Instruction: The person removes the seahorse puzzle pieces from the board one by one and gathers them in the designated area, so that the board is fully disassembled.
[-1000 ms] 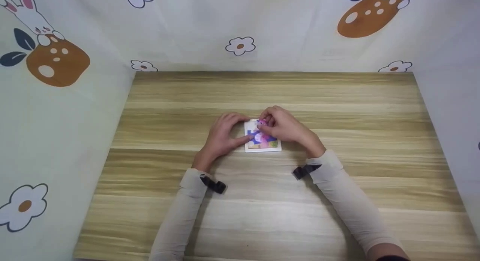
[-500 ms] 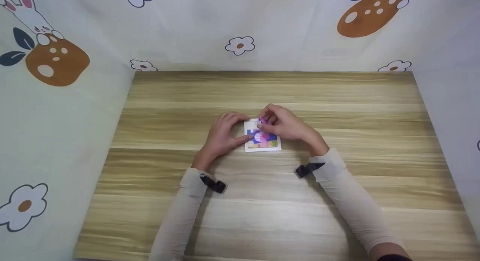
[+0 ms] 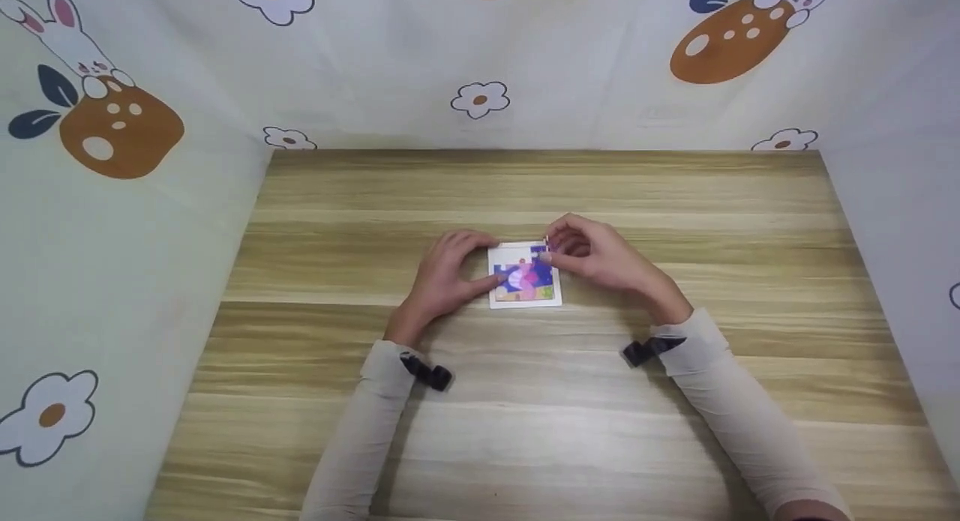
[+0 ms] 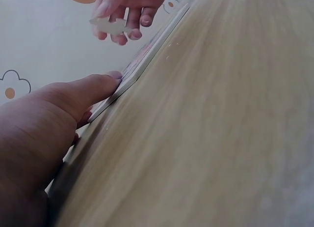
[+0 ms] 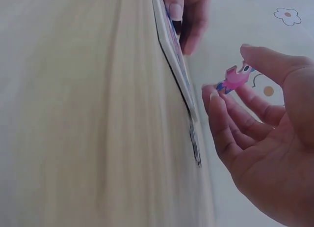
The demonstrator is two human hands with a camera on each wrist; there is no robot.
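Note:
A small jigsaw puzzle board [image 3: 556, 296] with a white frame lies on the table, showing a pink figure on blue. Its upper left part is bare white. My left hand [image 3: 446, 273] holds the board at its left side, thumb on the surface and fingertips at the far left corner. In the left wrist view that thumb [image 4: 93, 87] presses near the edge. Beyond the board's upper right corner, my right hand [image 3: 600, 255] pinches a pink and blue puzzle piece [image 5: 235, 79] with a printed eye, held up off the board. Its pale back [image 4: 112, 26] faces the left wrist camera.
The wood-grain table [image 3: 570, 431] extends around the board. A pale printed cloth [image 3: 375, 79] stands behind and at both sides. A thin dark-edged sliver [image 5: 195, 144] shows past the board's end in the right wrist view; I cannot tell what it is.
My right hand has moved to the right with the pink puzzle piece, from over the board to its upper right corner. My left hand stays put. The head view has tilted slightly.

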